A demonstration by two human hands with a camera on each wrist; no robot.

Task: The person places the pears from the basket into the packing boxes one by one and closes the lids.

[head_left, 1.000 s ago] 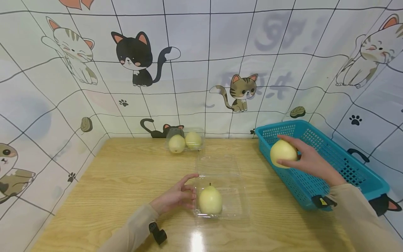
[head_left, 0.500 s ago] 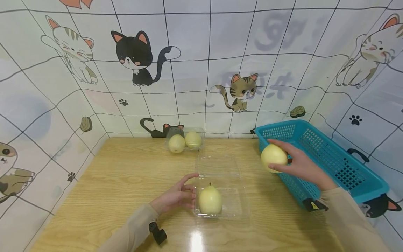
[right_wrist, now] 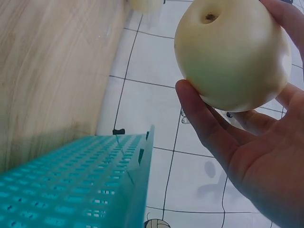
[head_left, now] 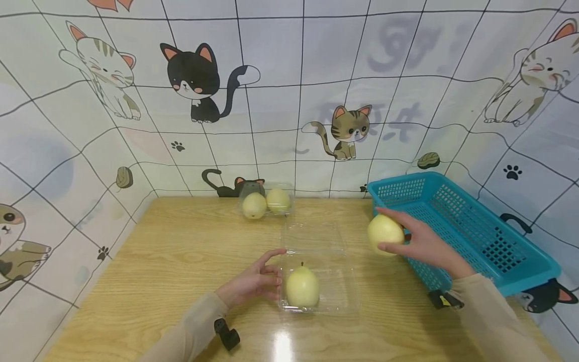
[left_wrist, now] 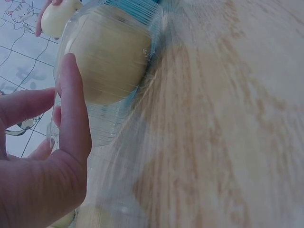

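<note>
In the head view, my right hand holds a round pale-yellow pear in the air, left of the blue basket. The right wrist view has this pear between thumb and fingers, one dimpled end visible. My left hand rests on the table, its fingers touching the left side of an open clear plastic clamshell box. Inside that box, on the left, another pear stands with its stem up. Up close in the left wrist view, the fingers lie against the clear wall beside the boxed pear.
The blue perforated basket stands at the right of the wooden table. Against the back wall, a second clear box holds two pears. The first box's lid lies folded back. A cat-patterned cloth surrounds the table.
My right hand has carried the pear leftward and slightly down, from over the basket's left rim to beside it. The left hand and the box have stayed put.
</note>
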